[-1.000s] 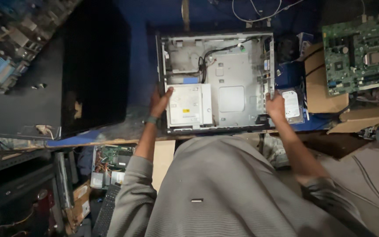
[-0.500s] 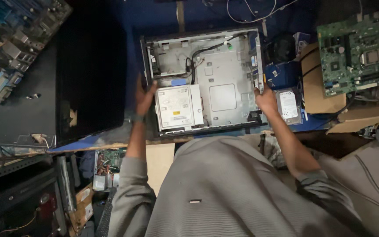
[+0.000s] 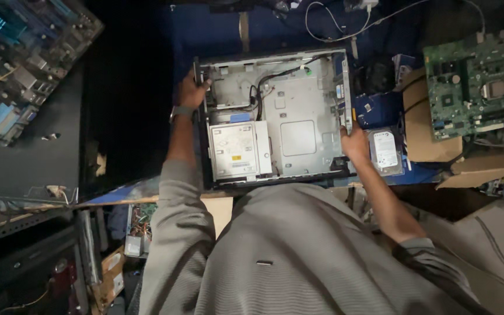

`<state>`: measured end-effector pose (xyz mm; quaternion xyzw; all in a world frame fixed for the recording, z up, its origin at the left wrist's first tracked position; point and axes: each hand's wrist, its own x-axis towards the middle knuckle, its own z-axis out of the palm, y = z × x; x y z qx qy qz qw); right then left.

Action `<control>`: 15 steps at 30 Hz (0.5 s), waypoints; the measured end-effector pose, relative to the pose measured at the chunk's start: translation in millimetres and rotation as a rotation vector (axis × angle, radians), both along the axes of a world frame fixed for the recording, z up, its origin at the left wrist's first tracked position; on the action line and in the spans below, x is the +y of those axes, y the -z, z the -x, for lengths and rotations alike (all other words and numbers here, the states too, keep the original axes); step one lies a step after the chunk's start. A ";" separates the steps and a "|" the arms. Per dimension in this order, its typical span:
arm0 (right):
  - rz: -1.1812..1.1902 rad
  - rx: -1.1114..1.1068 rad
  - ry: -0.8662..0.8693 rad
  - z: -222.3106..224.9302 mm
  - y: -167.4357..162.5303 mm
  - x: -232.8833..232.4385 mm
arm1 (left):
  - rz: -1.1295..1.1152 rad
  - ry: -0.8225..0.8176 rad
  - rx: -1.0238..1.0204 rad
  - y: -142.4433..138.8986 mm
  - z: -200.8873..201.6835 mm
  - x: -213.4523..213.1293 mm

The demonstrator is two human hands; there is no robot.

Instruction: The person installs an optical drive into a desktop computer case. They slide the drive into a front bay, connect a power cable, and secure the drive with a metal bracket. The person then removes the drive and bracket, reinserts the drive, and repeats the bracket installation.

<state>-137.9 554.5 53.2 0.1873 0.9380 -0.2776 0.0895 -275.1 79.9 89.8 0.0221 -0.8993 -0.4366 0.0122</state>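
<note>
At frame centre, an open computer case [image 3: 275, 116] is gripped by both side walls, apparently to steady it. The left hand [image 3: 191, 93] is curled round the upper-left edge; the right hand [image 3: 355, 143] is clasped on the right wall, beside a hard drive [image 3: 385, 150].

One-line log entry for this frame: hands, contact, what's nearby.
left hand: grips left wall of open computer case | right hand: grips right wall | nearby: hard drive right of case, green motherboard on cardboard

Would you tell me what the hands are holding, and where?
Both grip the open computer case: left hand on its left edge, right hand on its right edge.
</note>
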 end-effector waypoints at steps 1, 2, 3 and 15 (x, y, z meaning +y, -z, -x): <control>0.005 0.004 -0.003 0.4 0.9 0.2 | -0.002 -0.027 -0.055 0.7 -0.1 0.1; 0.010 0.006 -0.008 0.8 0.4 0.5 | -0.005 -0.054 -0.112 1.9 0.6 1.4; 0.017 0.010 -0.014 1.1 1.4 0.8 | -0.005 -0.083 -0.168 2.9 0.8 1.4; 0.040 -0.001 -0.005 -2.6 13.6 7.7 | -0.260 -0.226 -0.158 65.6 -108.6 -12.3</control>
